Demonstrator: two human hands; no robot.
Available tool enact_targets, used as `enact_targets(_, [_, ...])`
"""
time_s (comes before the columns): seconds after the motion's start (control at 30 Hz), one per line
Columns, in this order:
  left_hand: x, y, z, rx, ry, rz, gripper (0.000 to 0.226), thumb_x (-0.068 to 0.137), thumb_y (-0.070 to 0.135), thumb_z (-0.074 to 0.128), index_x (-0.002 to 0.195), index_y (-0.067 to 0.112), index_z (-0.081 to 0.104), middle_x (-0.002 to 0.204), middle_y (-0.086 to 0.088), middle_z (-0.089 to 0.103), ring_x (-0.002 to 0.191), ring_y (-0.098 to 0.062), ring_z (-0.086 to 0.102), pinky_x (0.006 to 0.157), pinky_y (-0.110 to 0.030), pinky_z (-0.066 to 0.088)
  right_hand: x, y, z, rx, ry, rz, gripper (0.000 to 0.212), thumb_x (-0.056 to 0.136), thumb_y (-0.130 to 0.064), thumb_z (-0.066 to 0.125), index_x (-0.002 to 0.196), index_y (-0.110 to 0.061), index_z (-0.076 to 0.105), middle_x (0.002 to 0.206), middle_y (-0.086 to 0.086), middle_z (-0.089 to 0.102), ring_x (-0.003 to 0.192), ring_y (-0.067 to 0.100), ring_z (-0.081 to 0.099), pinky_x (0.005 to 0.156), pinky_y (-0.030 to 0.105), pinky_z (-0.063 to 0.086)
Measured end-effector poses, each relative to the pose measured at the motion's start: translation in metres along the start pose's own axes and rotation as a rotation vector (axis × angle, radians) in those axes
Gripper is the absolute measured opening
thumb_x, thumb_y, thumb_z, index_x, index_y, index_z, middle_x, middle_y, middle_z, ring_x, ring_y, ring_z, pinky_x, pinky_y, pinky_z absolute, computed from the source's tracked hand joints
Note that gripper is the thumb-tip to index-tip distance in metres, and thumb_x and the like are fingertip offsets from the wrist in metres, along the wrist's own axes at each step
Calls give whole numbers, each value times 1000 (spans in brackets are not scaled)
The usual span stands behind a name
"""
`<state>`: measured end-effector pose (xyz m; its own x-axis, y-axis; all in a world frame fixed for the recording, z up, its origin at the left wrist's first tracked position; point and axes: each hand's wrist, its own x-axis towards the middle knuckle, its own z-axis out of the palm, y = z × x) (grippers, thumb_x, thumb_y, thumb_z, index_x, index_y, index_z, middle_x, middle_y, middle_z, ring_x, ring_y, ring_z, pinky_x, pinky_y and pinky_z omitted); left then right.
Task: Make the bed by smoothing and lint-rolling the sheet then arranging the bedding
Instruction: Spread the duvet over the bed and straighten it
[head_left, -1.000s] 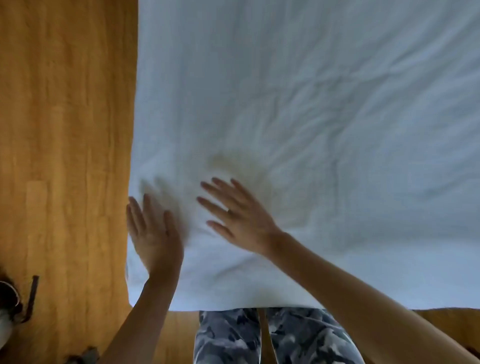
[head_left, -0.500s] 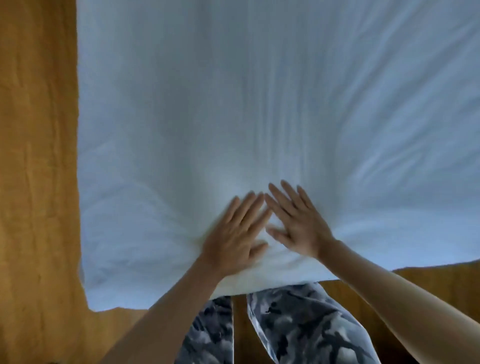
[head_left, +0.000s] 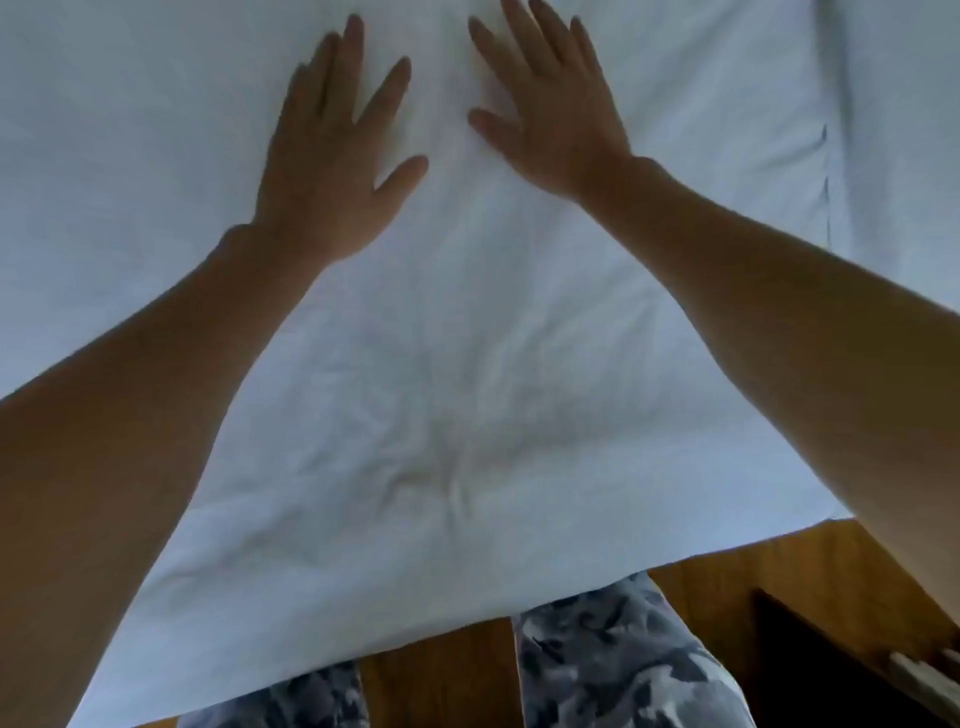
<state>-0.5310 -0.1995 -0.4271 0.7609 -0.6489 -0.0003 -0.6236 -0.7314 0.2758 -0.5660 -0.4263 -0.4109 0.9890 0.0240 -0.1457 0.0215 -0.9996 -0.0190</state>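
Two hands lie flat on the white sheet (head_left: 467, 364), palms down and fingers straight and spread — the left hand (head_left: 332, 171) and the right hand (head_left: 550, 119) sit near each other but apart, neither gripping any cloth. Both arms reach far forward from the near edge of the bed, where the person stands in patterned trousers (head_left: 613, 670).

Sheet position: it covers the bed across almost the whole view, its near hem hanging just over the wooden floor (head_left: 779, 571). A knot of creases (head_left: 441, 478) gathers close to that hem, between the arms; a long fold (head_left: 826, 171) runs up the right side.

Handling, as a judgement: the cloth looks light, soft and limp, so it should slide and bunch under a palm rather than hold shape. Flat pressure with outward strokes suits it; for a real tug, the near hem seems the best place to pinch.

Room: open sheet lies to both sides of the hands, while a dark object (head_left: 831, 670) on the floor at the lower right — too dim to identify — narrows the footing there.
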Motion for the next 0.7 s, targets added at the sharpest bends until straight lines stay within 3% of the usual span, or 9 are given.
enact_targets(0.1, [15, 74, 51, 33, -33, -23, 68, 96, 55, 36, 153, 18, 26, 159, -24, 12, 147, -40, 11, 119, -52, 6, -53, 67, 40, -4, -42, -43, 64, 100, -54, 25, 154, -20, 20, 161, 13, 13, 148, 34, 10, 119, 47, 6])
enact_targets(0.2, [-57, 168, 82, -58, -61, 87, 66, 97, 53, 43, 150, 15, 35, 158, -23, 18, 147, -38, 13, 119, -53, 9, -181, 84, 68, 139, -4, -129, 61, 101, -48, 33, 151, -15, 30, 158, 17, 20, 147, 35, 14, 119, 49, 12])
enact_targets(0.27, [-99, 214, 84, -95, -130, 125, 65, 96, 52, 46, 149, 15, 36, 158, -20, 18, 148, -35, 12, 120, -52, 10, -259, 84, 70, 201, -78, -143, 59, 100, -46, 34, 151, -15, 29, 159, 17, 17, 148, 35, 12, 119, 51, 13])
enact_targets(0.43, [-150, 261, 86, -109, -251, 293, 68, 93, 52, 52, 149, 17, 36, 158, -16, 22, 147, -33, 19, 118, -52, 19, -382, 82, 73, 241, -224, -281, 64, 99, -48, 38, 151, -15, 21, 161, 13, 10, 148, 31, 13, 113, 50, 27])
enact_targets(0.53, [-166, 280, 78, -257, -331, 401, 60, 92, 50, 54, 140, 15, 52, 152, -14, 38, 141, -31, 35, 111, -49, 31, -381, 88, 56, 384, -139, -267, 54, 99, -43, 42, 144, -15, 35, 153, 10, 31, 143, 27, 29, 106, 48, 36])
enact_targets(0.63, [-115, 286, 59, -463, -93, 284, 31, 94, 34, 54, 110, 10, 66, 114, -11, 66, 101, -28, 60, 83, -41, 48, -310, 113, 31, 422, 197, -75, 42, 99, -36, 44, 133, -12, 43, 141, 12, 45, 131, 29, 43, 104, 47, 40])
enact_targets(0.7, [-48, 287, 52, -382, 88, 165, 29, 93, 25, 52, 113, 8, 64, 115, -15, 65, 100, -34, 60, 86, -40, 45, -232, 147, 16, 333, 319, 4, 45, 99, -34, 43, 136, -9, 44, 142, 20, 46, 132, 34, 40, 109, 45, 35])
